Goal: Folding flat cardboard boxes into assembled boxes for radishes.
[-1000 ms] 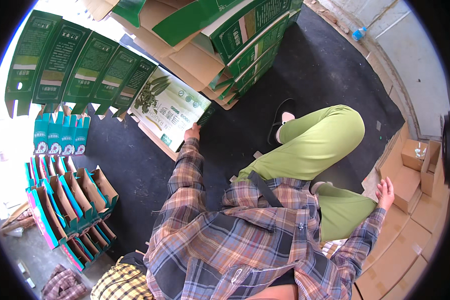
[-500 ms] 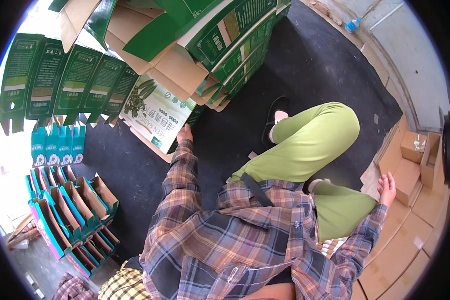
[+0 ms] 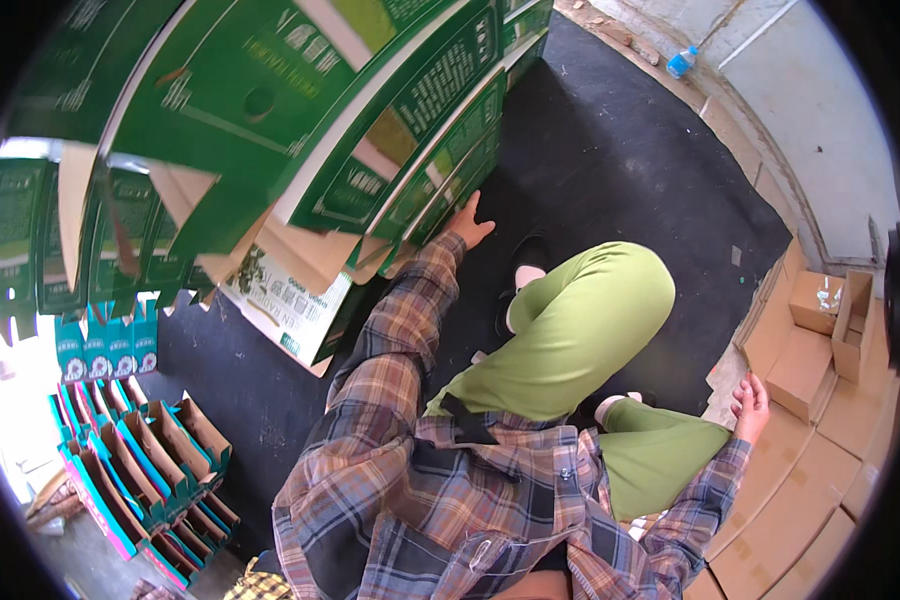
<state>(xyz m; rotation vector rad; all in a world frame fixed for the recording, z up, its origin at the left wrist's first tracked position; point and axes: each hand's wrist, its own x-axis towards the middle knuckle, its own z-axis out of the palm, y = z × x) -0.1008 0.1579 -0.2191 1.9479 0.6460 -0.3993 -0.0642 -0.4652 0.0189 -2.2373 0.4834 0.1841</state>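
Observation:
My left hand [image 3: 470, 222] is at the lower right side of a stack of green printed cartons [image 3: 410, 170], its fingers apart with the thumb stretched out. Its fingertips are beside the stack's edge; whether they press on it I cannot tell. Below the stack, a white-and-green printed carton [image 3: 295, 310] lies partly covered by cardboard flaps. Out to the right, my right hand [image 3: 752, 408] hangs with loosely bent fingers, holding nothing, near the brown cardboard boxes [image 3: 800, 370].
Several open teal-and-brown cartons [image 3: 145, 460] stand at lower left, with teal flower-printed boxes [image 3: 110, 342] behind them. A black mat [image 3: 630, 140] covers the floor. A blue-labelled bottle [image 3: 681, 63] lies by the far wall. My green-trousered legs are folded in the middle.
My left hand has left the edge of the white-and-green carton and moved right and farther away, along the stack. The upper green cartons have swung over, covering more of that carton.

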